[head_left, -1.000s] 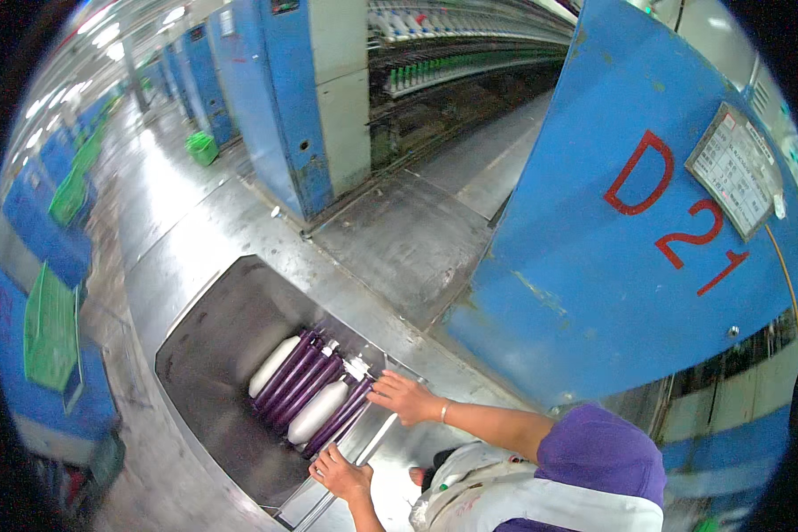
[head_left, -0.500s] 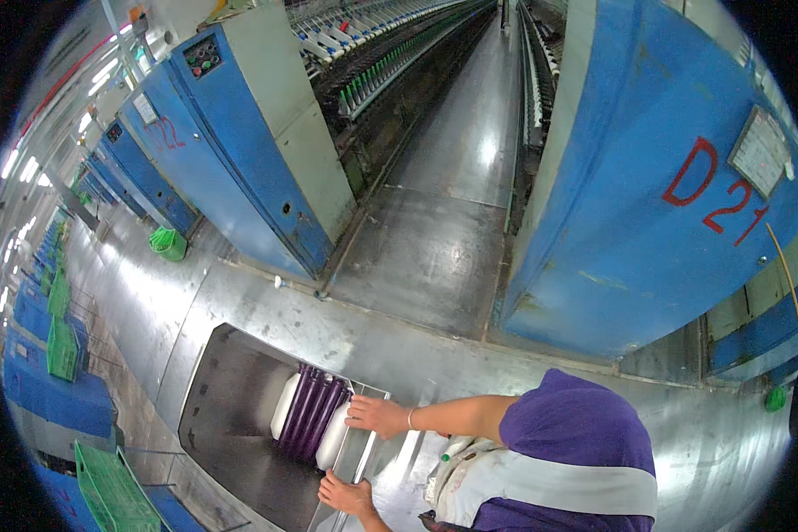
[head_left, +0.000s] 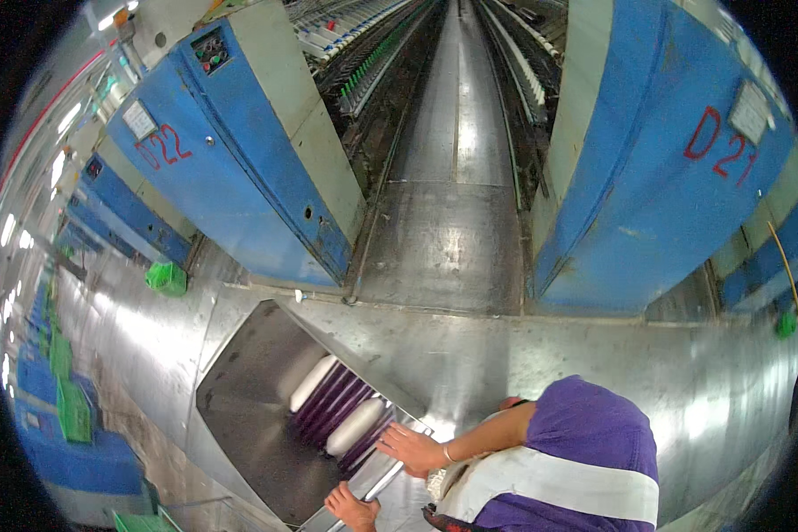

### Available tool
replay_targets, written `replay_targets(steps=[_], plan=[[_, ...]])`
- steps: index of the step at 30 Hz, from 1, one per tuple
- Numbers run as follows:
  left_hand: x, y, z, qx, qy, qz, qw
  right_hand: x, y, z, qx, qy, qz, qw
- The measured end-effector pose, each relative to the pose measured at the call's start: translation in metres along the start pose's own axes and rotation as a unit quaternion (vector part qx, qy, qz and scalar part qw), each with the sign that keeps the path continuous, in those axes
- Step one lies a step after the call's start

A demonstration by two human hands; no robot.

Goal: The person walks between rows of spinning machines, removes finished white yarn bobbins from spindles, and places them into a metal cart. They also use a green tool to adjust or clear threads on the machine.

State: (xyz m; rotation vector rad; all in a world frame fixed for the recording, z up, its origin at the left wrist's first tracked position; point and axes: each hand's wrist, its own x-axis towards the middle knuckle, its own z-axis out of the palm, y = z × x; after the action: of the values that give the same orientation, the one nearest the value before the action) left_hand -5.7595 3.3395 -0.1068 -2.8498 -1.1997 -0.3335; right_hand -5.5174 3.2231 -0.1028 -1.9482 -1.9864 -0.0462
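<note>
A grey metal cart [head_left: 257, 417] stands at the lower left, in front of my body. Inside, against the end near me, lie slim purple bobbins [head_left: 339, 394] with two thick white yarn rolls [head_left: 356, 427] among them. My right hand [head_left: 410, 448], with a white band at the wrist, grips the cart's near end, its fingers bent over the edge beside the lower white roll. Lower down, my left hand [head_left: 353, 508] is closed over the same end of the cart. Neither hand holds a bobbin. A purple sleeve [head_left: 590, 412] covers my right upper arm.
Blue machine cabinets stand on the left [head_left: 230, 168] and right [head_left: 656, 177]. Between them a shiny metal-floored aisle [head_left: 443, 230] runs away past rows of spindles. A green basket [head_left: 166, 278] sits by the left cabinet; green crates [head_left: 75, 408] line the far left.
The cart has swung round in view, its near end now lower and farther right. Both hands have moved with it, still on its edge. My view has turned a little toward the aisle.
</note>
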Motion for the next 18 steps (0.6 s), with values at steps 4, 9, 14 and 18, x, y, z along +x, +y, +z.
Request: replay_targets(steps=[4,9,14,18], plan=[[0.033,-0.114,-0.002,-0.008,-0.046,0.123,0.991,0.039,-0.073,0.023,-0.113,-0.020,-0.004,0.993],[0.100,-0.211,-0.003,0.049,-0.151,0.188,0.969,0.108,-0.127,0.051,-0.071,-0.057,0.021,0.996],[0.185,-0.242,0.019,0.134,-0.120,0.107,0.978,0.183,-0.150,0.076,-0.102,0.024,0.109,0.989],[0.272,-0.258,0.033,0.117,-0.139,0.119,0.976,0.242,-0.148,0.089,0.001,0.044,0.222,0.974]])
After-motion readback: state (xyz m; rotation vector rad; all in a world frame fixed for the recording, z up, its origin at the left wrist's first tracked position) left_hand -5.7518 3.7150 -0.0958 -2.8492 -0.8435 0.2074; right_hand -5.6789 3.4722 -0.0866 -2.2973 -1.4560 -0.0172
